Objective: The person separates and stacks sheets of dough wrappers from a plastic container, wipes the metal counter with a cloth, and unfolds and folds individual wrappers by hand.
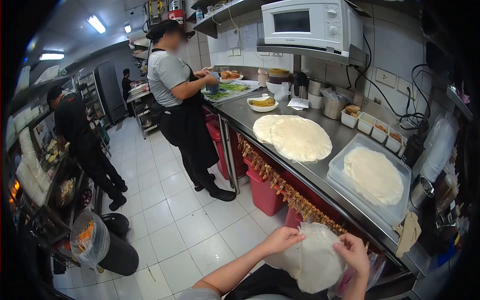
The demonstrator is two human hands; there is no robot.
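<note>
A thin, pale dough sheet [315,260] hangs between my two hands in front of the counter's edge, partly folded over itself. My left hand [284,240] pinches its upper left edge, and my right hand [354,252] grips the upper right edge. On the counter to the right, more round sheets [375,175] lie in a clear plastic tub [336,172]. Farther back, two large flat rounds [302,139] overlap on the steel surface.
Pegs [280,184] line the counter's front edge above red bins [265,195]. A cloth [408,232] hangs at the near corner. Small tubs [366,123] and a pickle bowl [262,104] stand behind. A co-worker [172,85] stands at the far end; a black bin [120,255] is left.
</note>
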